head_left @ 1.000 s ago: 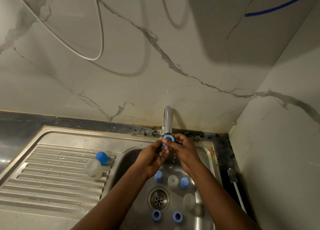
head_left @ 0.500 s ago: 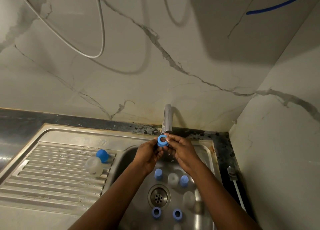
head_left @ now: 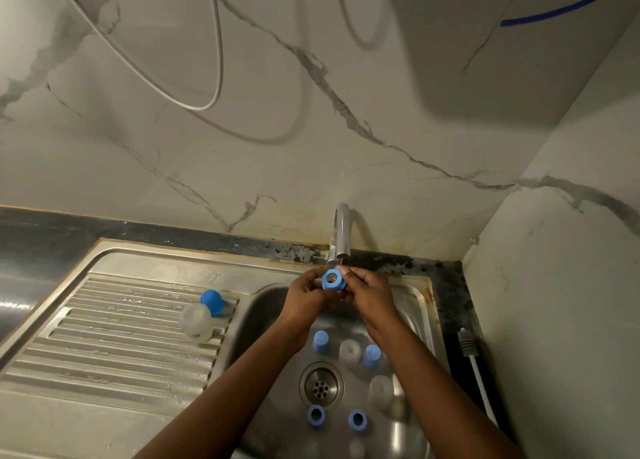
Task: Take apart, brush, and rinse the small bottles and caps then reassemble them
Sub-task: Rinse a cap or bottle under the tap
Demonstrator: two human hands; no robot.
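The pale marble wall fills the upper two thirds of the frame. Below it the steel sink runs across the bottom, with its ribbed drainer at lower left and its basin at lower centre. A curved tap rises at centre, just above the hands. The left hand and right hand meet under the spout, and the fingers of both are curled in to pinch one blue cap from either side. The cap is squat, with no real long axis. Its open mouth faces up and toward the camera, so its centre line tilts away from the wall. I cannot tell whether water is running. On the drainer lies a clear bottle, tipped over, with a blue top touching it. In the basin, around the drain, sit four loose blue caps and at least two clear bottle bodies. The likely slip is that a wet cap held only at the fingertips squirts free and drops among the basin pieces. There a rinsed cap would be hard to tell from unrinsed ones.
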